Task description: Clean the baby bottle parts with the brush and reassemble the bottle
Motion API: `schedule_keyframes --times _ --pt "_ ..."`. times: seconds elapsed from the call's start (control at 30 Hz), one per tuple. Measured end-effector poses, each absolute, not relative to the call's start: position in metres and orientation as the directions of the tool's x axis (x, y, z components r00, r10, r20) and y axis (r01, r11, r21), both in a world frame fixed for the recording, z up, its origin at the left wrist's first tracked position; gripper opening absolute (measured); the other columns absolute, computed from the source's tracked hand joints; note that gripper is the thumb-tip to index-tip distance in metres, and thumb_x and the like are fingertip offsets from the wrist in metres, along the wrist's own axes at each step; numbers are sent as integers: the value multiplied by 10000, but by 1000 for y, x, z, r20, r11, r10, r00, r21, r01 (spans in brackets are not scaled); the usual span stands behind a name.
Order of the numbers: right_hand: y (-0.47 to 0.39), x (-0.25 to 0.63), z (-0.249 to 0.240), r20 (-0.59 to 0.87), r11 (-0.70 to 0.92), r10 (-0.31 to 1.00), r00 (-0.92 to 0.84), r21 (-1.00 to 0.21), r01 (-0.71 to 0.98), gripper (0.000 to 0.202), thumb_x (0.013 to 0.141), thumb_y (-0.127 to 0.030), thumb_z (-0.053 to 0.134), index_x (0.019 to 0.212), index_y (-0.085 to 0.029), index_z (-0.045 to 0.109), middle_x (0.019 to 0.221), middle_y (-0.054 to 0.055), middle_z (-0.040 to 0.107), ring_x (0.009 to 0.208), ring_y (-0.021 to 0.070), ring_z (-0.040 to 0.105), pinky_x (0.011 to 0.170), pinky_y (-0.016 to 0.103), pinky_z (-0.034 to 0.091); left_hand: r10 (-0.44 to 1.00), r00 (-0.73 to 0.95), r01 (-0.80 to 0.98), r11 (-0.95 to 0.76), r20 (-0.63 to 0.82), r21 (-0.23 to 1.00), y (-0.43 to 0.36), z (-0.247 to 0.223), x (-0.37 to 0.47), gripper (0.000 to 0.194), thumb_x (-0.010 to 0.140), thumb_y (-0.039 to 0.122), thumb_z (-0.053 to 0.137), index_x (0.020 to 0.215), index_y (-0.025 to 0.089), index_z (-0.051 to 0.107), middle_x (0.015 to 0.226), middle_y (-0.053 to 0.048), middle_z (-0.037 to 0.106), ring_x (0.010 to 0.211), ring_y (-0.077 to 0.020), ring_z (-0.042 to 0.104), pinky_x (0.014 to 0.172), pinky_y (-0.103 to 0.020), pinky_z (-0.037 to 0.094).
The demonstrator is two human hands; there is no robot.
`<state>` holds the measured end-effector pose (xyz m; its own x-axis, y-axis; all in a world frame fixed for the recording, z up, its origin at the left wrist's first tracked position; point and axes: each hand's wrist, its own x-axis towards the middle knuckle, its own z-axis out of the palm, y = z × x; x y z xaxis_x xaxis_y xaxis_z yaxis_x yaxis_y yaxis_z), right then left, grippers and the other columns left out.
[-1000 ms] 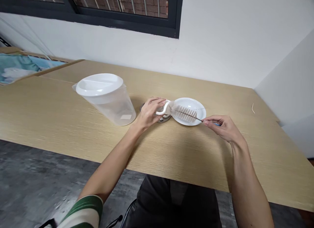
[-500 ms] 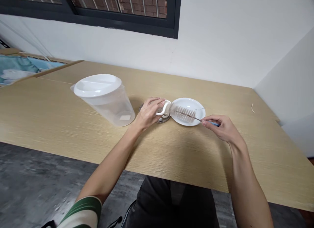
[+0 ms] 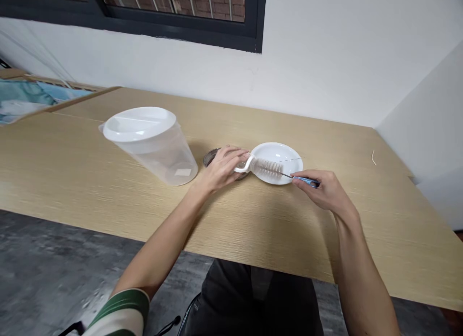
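My left hand (image 3: 226, 167) is closed around a cup (image 3: 245, 165) with a curved white handle; most of its body is hidden behind my fingers. Between thumb and fingers, my right hand (image 3: 320, 186) grips the blue handle of a bottle brush (image 3: 269, 168). The brush's pale bristles point left, with their tip at the cup's mouth; I cannot tell how far it reaches inside. Beneath the brush is a white bowl (image 3: 277, 150), with a thin wire-like rod (image 3: 292, 160) lying across it. Under my left hand, a round metal dish (image 3: 211, 156) is partly covered.
A translucent pitcher (image 3: 159, 150) with a white lid stands left of my left hand. A short pale strip (image 3: 373, 158) lies on the wooden table (image 3: 231, 220) at the right. Behind the table rises a white wall (image 3: 318, 75).
The brush and my right hand have shifted slightly left, bringing the bristles closer to the cup. My left hand has turned a little, and the cup's handle now sits differently.
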<state>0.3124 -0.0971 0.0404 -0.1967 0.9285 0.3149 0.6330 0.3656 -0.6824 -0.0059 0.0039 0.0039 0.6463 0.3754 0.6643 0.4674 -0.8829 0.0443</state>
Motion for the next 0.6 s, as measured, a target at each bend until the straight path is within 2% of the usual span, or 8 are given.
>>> schedule_keyframes --times 0.13,0.27,0.47,0.6 --pt "-97 312 44 249 312 950 -189 -757 574 331 890 -499 607 965 -218 765 958 37 742 791 200 650 665 297 479 361 577 461 -884 732 73 3 4 -3 381 887 255 639 1246 221 517 1297 -123 623 1236 -285 534 1038 -519 462" --pt "-95 315 45 167 260 963 -213 -791 553 375 894 -540 586 910 -206 754 879 28 718 756 185 609 637 280 437 366 582 457 -886 726 80 5 0 -3 390 890 293 644 1252 218 521 1277 -128 631 1227 -287 545 1018 -514 477" --pt "-92 316 43 86 226 967 -239 -715 662 435 913 -567 524 816 -194 726 776 12 669 678 164 548 602 278 390 446 596 515 -850 668 108 2 -1 1 466 881 345 671 1317 254 537 1279 -119 625 1188 -292 565 1028 -523 444" --pt "-88 319 34 209 268 963 -173 -635 724 331 905 -514 574 906 -217 722 782 9 682 650 160 552 604 289 400 448 601 531 -843 662 89 -1 4 0 487 859 336 703 1322 305 555 1272 -101 621 1154 -287 559 1004 -509 446"
